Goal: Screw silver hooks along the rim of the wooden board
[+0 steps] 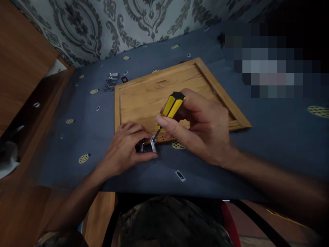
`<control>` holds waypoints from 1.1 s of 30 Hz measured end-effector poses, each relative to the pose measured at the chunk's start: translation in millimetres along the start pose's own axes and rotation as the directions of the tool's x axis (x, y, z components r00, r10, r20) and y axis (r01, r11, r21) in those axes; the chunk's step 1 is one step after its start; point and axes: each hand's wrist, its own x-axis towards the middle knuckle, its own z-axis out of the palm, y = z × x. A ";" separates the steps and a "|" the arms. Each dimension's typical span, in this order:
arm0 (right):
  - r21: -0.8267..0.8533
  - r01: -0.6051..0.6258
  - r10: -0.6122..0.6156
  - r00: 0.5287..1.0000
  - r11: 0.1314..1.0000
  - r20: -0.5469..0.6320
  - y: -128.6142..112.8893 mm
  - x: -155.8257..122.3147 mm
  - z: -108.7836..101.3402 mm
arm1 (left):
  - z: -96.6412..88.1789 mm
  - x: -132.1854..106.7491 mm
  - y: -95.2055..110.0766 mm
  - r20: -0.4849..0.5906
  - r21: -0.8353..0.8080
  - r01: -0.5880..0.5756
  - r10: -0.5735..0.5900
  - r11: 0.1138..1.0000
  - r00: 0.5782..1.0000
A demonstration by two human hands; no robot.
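A yellow and black screwdriver (pixel 173 106) is gripped in my right hand (pixel 205 127), its shaft slanting down to the left. Its tip meets a metal cabinet hinge (pixel 153 144) at the near edge of a framed wooden panel (pixel 159 87). My left hand (pixel 125 145) is closed around the hinge from the left, thumb below it and fingers above, resting by the panel's near left corner. The panel lies flat on a dark blue cloth with printed pineapples. My left fingers partly cover the hinge, and a screw under the tip cannot be made out.
Several loose metal hinges (pixel 111 80) lie beyond the panel's far left corner, beside a small dark rectangular piece (pixel 124 79). A patterned wall (pixel 151 17) rises behind the cloth. Wooden furniture (pixel 25 44) stands at left, with an open recess. The upper right is blurred out.
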 end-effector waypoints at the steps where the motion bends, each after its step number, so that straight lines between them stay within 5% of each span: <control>1: -0.014 0.007 -0.007 1.000 1.000 0.001 1.0 -0.2 0.3 | -0.3 0.2 0.3 0.005 0.001 0.005 -0.005 1.000 1.000; 8: -0.040 0.066 -0.065 0.997 0.997 0.032 3.6 2.1 0.1 | -0.3 -0.4 -0.4 0.008 0.014 0.013 -0.014 1.000 1.000; 20: 0.236 -0.179 0.093 0.937 0.955 0.337 3.4 9.1 -13.8 | 0.6 -0.3 -1.3 0.004 0.026 0.008 -0.008 1.000 1.000; 27: 0.000 0.071 -0.070 0.989 0.997 0.133 0.5 5.1 -4.9 | -0.5 0.7 0.2 -0.002 0.007 -0.002 0.002 1.000 1.000; 33: 0.010 0.034 -0.032 0.984 0.999 -0.176 -12.3 5.0 -7.1 | -2.9 0.4 -0.3 0.000 0.004 -0.033 0.033 0.999 0.999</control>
